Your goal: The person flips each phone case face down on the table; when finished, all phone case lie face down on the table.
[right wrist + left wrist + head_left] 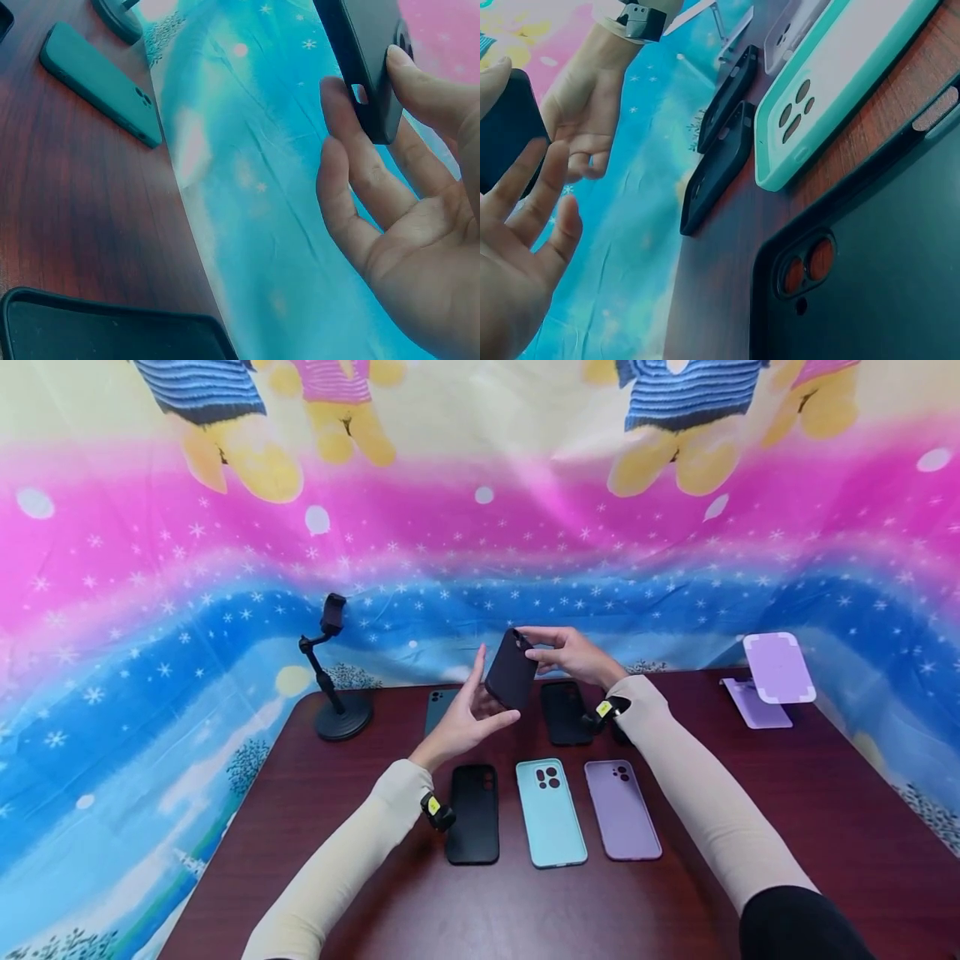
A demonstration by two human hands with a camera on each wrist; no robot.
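Note:
A black phone case (512,672) is held up tilted above the back of the table. My right hand (573,656) pinches it by its camera end, the thumb (405,67) lying beside the camera cutout in the right wrist view. My left hand (461,720) is at the case's lower left, index finger and thumb spread apart. In the left wrist view its fingertips (536,150) overlap the lower edge of the case. Part of the left fingers is hidden behind the case in the head view.
A black case (472,818), a mint case (553,818) and a lilac case (624,814) lie in front. Behind lie a dark green case (437,708) and another black case (564,714). A black phone stand (343,718) and a lilac stand (778,668) flank them.

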